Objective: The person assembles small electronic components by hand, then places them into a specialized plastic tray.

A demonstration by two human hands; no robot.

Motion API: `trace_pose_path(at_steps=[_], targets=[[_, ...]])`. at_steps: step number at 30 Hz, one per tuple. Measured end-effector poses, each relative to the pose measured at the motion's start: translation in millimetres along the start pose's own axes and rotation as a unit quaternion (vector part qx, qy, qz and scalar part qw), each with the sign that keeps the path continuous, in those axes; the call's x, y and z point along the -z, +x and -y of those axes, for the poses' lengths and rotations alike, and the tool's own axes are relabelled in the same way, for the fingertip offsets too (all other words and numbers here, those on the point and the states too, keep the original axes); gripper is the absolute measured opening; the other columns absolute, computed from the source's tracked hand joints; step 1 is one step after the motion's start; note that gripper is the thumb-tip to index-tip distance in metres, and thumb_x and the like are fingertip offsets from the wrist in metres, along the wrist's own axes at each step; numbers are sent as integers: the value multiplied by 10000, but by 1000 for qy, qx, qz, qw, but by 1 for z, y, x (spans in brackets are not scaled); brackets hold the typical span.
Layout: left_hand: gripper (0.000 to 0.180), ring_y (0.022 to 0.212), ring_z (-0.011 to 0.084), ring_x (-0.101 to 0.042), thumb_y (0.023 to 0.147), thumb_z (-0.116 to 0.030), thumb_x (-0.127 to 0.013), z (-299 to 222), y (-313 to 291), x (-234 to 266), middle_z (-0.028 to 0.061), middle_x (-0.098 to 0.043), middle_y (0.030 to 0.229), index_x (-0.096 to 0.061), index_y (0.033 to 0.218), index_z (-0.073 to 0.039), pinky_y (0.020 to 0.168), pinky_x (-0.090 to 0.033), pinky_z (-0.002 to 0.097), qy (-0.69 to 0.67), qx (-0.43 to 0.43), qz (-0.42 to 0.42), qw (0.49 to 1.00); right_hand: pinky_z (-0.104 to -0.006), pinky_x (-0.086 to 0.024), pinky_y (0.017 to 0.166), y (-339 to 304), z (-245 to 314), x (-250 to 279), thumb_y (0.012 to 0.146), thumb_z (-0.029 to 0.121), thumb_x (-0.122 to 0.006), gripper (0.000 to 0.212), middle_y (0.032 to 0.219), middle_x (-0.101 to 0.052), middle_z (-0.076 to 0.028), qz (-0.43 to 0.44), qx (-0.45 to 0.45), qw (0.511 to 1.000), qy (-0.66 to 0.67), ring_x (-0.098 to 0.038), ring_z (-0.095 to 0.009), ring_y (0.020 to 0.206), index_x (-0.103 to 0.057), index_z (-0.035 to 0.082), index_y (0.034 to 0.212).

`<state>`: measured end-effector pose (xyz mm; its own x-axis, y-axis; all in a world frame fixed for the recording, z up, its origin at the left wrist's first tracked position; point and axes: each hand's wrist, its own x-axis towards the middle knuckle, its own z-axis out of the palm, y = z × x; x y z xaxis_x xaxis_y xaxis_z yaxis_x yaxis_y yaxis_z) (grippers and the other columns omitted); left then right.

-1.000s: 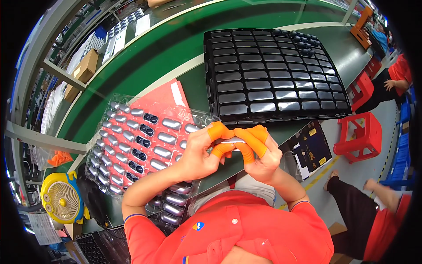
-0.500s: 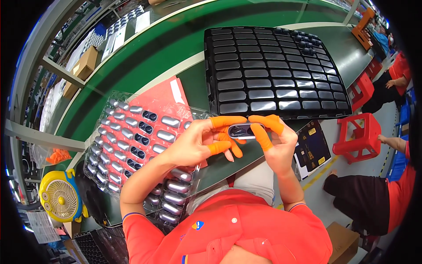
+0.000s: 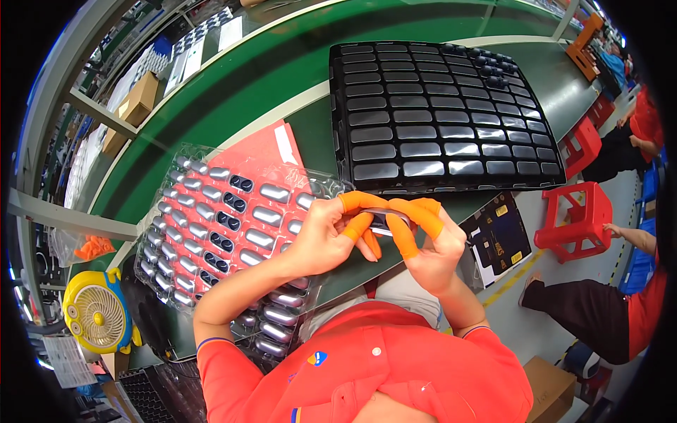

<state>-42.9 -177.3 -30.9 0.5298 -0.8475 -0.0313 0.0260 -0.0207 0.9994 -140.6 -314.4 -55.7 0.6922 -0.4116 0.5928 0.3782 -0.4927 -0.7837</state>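
Both hands, with orange finger cots on several fingers, meet over the bench's near edge around a small oval earbud case. My left hand pinches its left end. At the other end my right hand grips it between thumb and fingers. The fingers hide much of the case; a dark face and a pale lower edge show. Beside my left hand lies a clear blister tray of silver oval shells, with one row of dark two-hole pieces.
A large black compartment tray stands beyond my hands, with small dark parts in its far right corner. Red paper lies under the blister tray. A yellow fan stands left. Red stools and other people are at the right.
The case has tilted so less of its dark face shows. My fingers have closed further around it, and my right hand has shifted slightly left and down.
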Motion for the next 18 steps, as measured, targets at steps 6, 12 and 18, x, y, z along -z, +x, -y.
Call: trace_pose_path(at_steps=[6,12,18], targets=[[197,679,191,-649,903,6,-454,-9,0,-6,120,-594,844,-518,1087,40,578,-547,267,-122,43,-10,992,-277,-453,700,10,-18,3,839,252,-647,375,846,-591,-100,79,84,993,21,-551,-165,712,-567,-26,1078],[229,658,161,-627,865,-13,-552,-22,4,8,91,-573,850,-531,1092,13,592,-523,257,142,77,-43,986,-284,-439,662,4,-24,2,894,438,-493,513,855,-562,-82,64,-143,925,346,-530,-150,689,-461,16,1185],[274,650,132,-613,818,-16,-618,-9,12,5,51,-574,827,-559,1084,9,592,-506,242,280,-164,-30,945,-223,-377,502,0,-26,2,911,462,-437,528,764,-553,-60,155,-258,893,336,-462,-85,548,-397,37,1221]])
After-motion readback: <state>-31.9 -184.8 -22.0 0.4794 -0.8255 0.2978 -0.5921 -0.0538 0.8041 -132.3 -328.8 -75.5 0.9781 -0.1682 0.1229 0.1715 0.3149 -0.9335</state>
